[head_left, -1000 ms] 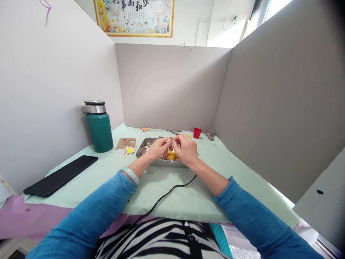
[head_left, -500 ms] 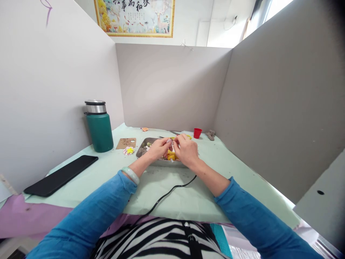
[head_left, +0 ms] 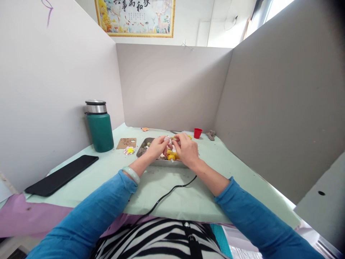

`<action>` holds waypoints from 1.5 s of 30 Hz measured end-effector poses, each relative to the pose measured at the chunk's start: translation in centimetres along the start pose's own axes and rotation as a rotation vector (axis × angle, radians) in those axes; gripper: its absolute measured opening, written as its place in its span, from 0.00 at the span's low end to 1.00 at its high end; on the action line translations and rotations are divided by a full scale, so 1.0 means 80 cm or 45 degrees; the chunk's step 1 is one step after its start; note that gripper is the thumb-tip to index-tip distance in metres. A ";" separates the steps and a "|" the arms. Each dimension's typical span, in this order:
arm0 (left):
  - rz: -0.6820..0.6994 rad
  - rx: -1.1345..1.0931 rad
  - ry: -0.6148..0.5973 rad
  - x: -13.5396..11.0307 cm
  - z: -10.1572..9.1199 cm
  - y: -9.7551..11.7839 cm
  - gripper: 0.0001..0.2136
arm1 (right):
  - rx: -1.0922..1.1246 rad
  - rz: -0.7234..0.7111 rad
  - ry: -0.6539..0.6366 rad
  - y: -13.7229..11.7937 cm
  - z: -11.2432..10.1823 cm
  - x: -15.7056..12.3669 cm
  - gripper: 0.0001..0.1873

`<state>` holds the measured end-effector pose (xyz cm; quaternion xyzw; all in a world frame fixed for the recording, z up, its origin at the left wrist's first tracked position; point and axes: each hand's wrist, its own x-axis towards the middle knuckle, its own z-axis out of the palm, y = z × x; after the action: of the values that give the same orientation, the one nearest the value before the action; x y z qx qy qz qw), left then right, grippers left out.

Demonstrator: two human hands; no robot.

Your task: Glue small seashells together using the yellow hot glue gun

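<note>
Above a shallow metal tray [head_left: 172, 163], my two hands nearly meet. My left hand [head_left: 157, 148] pinches a small pale pinkish-white piece [head_left: 167, 139], too small to name more exactly. Thumb and fingers of my right hand [head_left: 187, 151] are closed right beside that piece; whether they grip anything is hidden. Below the hands in the tray lies a yellow glue gun [head_left: 172, 155] with a whitish tip, partly covered by my fingers. Small greenish and white bits [head_left: 148, 144] lie in the tray's left end.
A green bottle [head_left: 100, 131] and a black phone-like slab [head_left: 63, 174] stand and lie at left. Near the tray are a brown card [head_left: 126, 143], a yellow-and-white flower piece [head_left: 129, 150] and a red cup [head_left: 197, 133]. A black cord [head_left: 164, 196] runs toward me. Grey panels enclose the table.
The pale piece has turned and shows more of its face between my left fingers. My right fingertips have shifted slightly away from it. The arms stay nearly where they were.
</note>
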<state>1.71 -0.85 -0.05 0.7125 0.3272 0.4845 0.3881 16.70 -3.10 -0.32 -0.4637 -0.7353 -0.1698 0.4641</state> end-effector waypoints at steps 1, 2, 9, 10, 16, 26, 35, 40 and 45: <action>-0.007 -0.066 0.024 0.000 0.000 0.001 0.10 | 0.022 0.014 0.009 0.000 -0.001 0.000 0.10; -0.014 -0.131 0.039 0.000 -0.001 0.001 0.10 | 0.039 0.029 0.008 0.000 -0.001 0.000 0.10; -0.032 -0.406 0.001 0.000 -0.005 -0.002 0.14 | 0.144 0.052 -0.061 0.000 0.001 -0.001 0.12; -0.035 -0.427 0.010 0.001 -0.005 -0.003 0.14 | 0.153 0.047 -0.064 0.000 0.001 -0.001 0.12; -0.065 -0.402 0.038 0.001 -0.003 0.000 0.16 | 0.145 0.024 -0.051 0.002 0.002 -0.003 0.11; -0.046 -0.291 0.024 0.000 -0.002 0.001 0.16 | 0.194 0.118 -0.131 0.005 0.005 -0.001 0.09; -0.059 -0.312 0.036 -0.003 0.000 0.006 0.14 | 0.255 0.077 -0.179 0.008 0.006 -0.002 0.12; -0.057 -0.338 0.028 -0.003 -0.001 0.006 0.14 | 0.285 0.080 -0.191 0.006 0.005 -0.001 0.12; -0.054 -0.359 0.010 -0.002 -0.003 0.002 0.13 | 0.332 0.123 -0.222 0.008 0.007 -0.001 0.12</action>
<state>1.46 -1.05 0.07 0.6418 0.2724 0.5201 0.4934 16.92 -2.43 -0.80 -0.4474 -0.7654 -0.0097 0.4625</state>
